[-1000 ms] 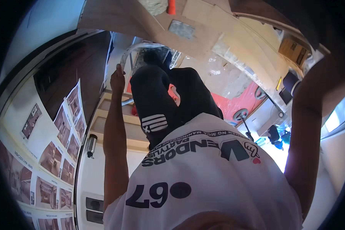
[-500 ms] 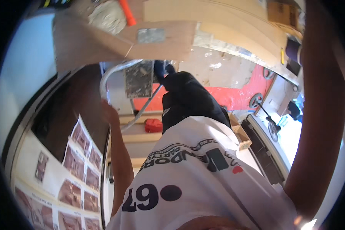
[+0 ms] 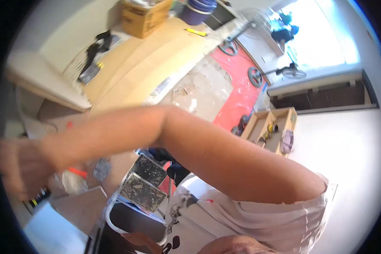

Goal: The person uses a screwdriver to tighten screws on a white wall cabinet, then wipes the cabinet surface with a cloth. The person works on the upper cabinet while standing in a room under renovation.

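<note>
Bare and blurred, my right arm reaches across the view to the left. My right hand point(image 3: 25, 167) is at the far left, its fingers smeared by motion, so what it may hold is not visible. Near it are a whitish lump of paste point(image 3: 74, 183), an orange-red handle point(image 3: 77, 172) and a flat grey plate point(image 3: 101, 169). Low in the view, my left hand point(image 3: 135, 239) is closed round the pale curved rail point(image 3: 111, 218) of a stepladder. The ladder's dark, paint-spattered steps point(image 3: 143, 191) stand beside my body.
A long cardboard-covered surface point(image 3: 127, 76) bears a yellow cutter point(image 3: 196, 32), a cardboard box point(image 3: 144, 19) and a blue bucket point(image 3: 197, 10). Red sheeting point(image 3: 230, 97) covers the floor. A wooden tray point(image 3: 293, 117) with tools and standing fans point(image 3: 255, 77) lie to the right.
The view has swung round to the right and tilted. My right arm, raised at the right before, now stretches across to the left. My left hand remains at the ladder rail.
</note>
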`<action>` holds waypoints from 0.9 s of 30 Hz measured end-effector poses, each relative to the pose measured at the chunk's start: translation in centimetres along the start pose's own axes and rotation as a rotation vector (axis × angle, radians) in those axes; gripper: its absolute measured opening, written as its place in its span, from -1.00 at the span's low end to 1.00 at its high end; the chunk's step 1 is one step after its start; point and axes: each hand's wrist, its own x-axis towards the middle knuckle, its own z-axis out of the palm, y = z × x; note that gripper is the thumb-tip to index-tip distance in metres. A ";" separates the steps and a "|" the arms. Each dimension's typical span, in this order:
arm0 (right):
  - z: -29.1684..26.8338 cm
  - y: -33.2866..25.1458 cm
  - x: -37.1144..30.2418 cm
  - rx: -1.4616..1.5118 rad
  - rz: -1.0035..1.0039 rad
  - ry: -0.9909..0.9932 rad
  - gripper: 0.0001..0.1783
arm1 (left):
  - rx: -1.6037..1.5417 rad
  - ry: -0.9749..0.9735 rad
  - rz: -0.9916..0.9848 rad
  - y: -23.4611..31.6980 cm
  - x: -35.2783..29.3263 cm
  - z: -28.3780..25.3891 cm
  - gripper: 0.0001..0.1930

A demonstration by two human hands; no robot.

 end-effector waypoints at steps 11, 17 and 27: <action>-35.0 -15.4 -50.1 0.059 1.347 -0.799 -0.80 | -0.064 0.054 -0.029 3.1 -0.2 -5.4 -0.52; -51.1 -28.5 -61.3 -0.347 2.234 -0.291 -0.80 | -0.212 0.032 0.181 18.3 -4.6 -6.7 -0.52; -62.5 -18.9 -81.4 -0.502 1.999 0.472 -0.76 | -0.573 -0.477 0.819 62.8 -18.5 -13.9 -0.52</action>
